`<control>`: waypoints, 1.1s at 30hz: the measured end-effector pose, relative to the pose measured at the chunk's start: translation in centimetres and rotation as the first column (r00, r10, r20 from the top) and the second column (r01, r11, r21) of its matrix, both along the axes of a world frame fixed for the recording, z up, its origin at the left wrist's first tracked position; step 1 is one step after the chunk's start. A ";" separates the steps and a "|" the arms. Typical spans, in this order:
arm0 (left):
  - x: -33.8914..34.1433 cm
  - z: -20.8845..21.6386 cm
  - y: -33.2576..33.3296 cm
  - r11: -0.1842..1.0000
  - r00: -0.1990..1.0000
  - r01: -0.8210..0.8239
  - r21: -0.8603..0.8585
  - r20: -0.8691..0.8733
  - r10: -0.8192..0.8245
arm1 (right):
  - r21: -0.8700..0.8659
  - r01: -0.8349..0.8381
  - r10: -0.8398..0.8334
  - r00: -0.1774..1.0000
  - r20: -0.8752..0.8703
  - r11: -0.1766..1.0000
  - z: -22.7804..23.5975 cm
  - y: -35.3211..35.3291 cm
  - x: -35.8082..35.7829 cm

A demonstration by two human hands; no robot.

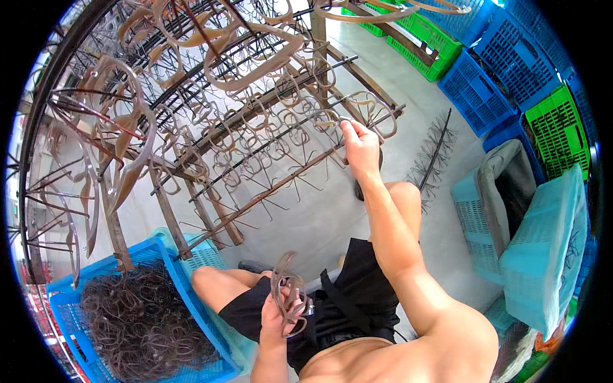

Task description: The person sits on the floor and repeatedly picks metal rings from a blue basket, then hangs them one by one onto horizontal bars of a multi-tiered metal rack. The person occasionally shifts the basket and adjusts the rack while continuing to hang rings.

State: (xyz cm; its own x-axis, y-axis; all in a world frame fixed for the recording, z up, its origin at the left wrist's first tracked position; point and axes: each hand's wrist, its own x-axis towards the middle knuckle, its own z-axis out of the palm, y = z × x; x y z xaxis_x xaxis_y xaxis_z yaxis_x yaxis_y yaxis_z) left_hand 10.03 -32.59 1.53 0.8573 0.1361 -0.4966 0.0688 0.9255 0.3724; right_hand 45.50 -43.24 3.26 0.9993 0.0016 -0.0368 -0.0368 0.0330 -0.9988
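Observation:
My left hand, low in front of my lap, is closed around several greyish-brown plastic loops that look like eyeglass frames. My right arm reaches forward to the rack. There my right hand pinches a similar brown eyeglass frame near the right end of a rod. Many more of these frames hang in rows on the thin wire hooks of the rack. The nearest rod shows bare hooks along much of its length. My right fingertips partly cover the frame they touch.
At my left stands a blue crate filled with dark looped pieces. Blue crates and green crates are stacked at right, near light-blue baskets. A loose hooked rod lies on the floor.

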 end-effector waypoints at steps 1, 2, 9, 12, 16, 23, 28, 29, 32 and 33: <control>-0.1 0.0 0.2 0.999 1.000 -0.012 -0.030 0.016 0.012 | -0.110 -0.036 0.035 0.999 -0.007 0.993 0.4 -0.2 -0.5; 0.3 0.4 0.4 0.999 0.999 -0.018 -0.028 0.030 0.019 | -0.116 -0.015 0.022 0.998 0.057 0.993 -0.1 0.0 -0.6; 1.5 1.4 0.8 0.982 0.994 -0.099 0.161 -0.017 0.103 | -0.306 0.076 0.007 0.966 0.259 0.949 -1.0 -0.1 -0.2; 2.0 1.5 1.0 0.957 0.986 -0.139 0.256 -0.053 0.158 | -0.294 0.172 -0.051 0.925 0.377 0.940 -1.1 0.2 0.0; 3.2 1.7 1.7 0.947 0.981 -0.179 0.266 -0.029 0.193 | -0.360 0.177 -0.087 0.964 0.253 0.916 -2.0 -0.9 0.9; 5.0 2.7 2.2 0.839 0.923 -0.350 0.417 0.001 0.384 | -0.465 -0.289 0.487 0.782 0.390 0.837 1.9 1.2 -14.1; 7.0 3.4 1.3 0.689 0.822 -0.504 0.521 0.044 0.568 | -0.194 -0.685 0.712 0.671 0.207 0.702 2.6 2.9 -23.1; 7.3 3.7 1.1 0.674 0.811 -0.519 0.527 0.054 0.583 | -0.045 -0.689 0.688 0.714 0.132 0.723 2.2 3.1 -23.4; 6.7 3.1 1.2 0.583 0.834 -0.411 0.701 0.031 0.550 | 0.464 -0.597 0.721 0.677 -0.148 0.655 1.7 3.5 -22.6; 6.4 2.1 1.4 0.545 0.857 -0.346 0.764 0.021 0.514 | 0.451 -0.537 0.676 0.696 -0.240 0.713 2.5 3.2 -21.9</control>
